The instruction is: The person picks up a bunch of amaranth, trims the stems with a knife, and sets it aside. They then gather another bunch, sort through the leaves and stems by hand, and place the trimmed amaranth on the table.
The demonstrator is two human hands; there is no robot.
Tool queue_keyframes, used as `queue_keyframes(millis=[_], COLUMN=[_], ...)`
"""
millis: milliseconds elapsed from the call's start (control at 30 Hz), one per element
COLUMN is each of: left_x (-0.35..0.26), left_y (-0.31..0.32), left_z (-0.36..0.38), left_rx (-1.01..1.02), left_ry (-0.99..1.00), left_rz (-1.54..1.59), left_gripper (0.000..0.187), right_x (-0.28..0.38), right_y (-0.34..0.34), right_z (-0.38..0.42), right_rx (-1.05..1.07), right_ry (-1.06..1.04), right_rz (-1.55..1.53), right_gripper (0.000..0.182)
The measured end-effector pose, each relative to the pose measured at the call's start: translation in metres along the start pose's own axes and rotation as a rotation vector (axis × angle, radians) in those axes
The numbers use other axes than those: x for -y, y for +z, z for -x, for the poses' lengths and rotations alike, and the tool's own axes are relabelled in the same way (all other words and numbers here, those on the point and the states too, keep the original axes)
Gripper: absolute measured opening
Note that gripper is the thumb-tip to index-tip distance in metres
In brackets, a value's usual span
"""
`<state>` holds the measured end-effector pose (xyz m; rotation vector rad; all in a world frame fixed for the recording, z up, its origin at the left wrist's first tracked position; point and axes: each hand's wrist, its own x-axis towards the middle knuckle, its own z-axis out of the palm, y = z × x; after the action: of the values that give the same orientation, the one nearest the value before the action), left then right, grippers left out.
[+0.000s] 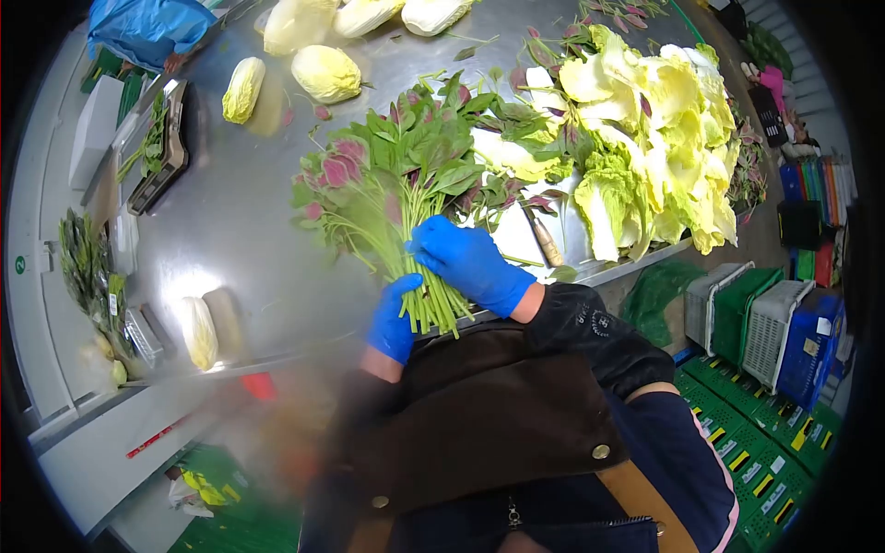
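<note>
A leafy bunch of amaranth (406, 157), green with purple-red leaves, lies over the steel table near its front edge, stems towards me. My right hand (470, 263), in a blue glove, closes over the stems from above. Lower down on their left side, my left hand (395, 318), also blue-gloved, grips the stem ends; some of its fingers are hidden behind the stems. Just right of my right hand rests a knife (544, 238) with a wooden handle, its blade partly covered by leaves. Beyond it is a large heap of pale yellow cabbage leaves (659, 129).
Several napa cabbages (327, 74) stand at the table's far side, and one napa cabbage (198, 332) lies front left. A tray (159, 152) with greens sits at left. Stacked crates (761, 323) are on my right. A person in a blue apron (147, 32) is across the table (267, 203).
</note>
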<state>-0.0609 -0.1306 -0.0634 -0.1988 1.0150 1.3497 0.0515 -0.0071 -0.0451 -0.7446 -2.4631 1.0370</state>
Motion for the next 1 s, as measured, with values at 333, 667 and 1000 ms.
queue_keyframes(millis=[333, 667, 1000], left_x=[-0.008, -0.031, 0.018], left_y=[0.007, 0.028, -0.04], left_z=[-0.014, 0.035, 0.009], left_rx=[0.123, 0.068, 0.155], left_ry=[0.046, 0.262, -0.204], left_rz=[-0.146, -0.227, 0.362], left_gripper=[0.057, 0.06, 0.05], right_x=[-0.05, 0.022, -0.031], right_y=[-0.059, 0.007, 0.03], right_z=[0.0, 0.01, 0.049], right_rx=[-0.264, -0.184, 0.21], right_ry=[0.922, 0.385, 0.422], right_rz=[-1.481, -0.832, -0.384], right_gripper=[0.039, 0.032, 0.041])
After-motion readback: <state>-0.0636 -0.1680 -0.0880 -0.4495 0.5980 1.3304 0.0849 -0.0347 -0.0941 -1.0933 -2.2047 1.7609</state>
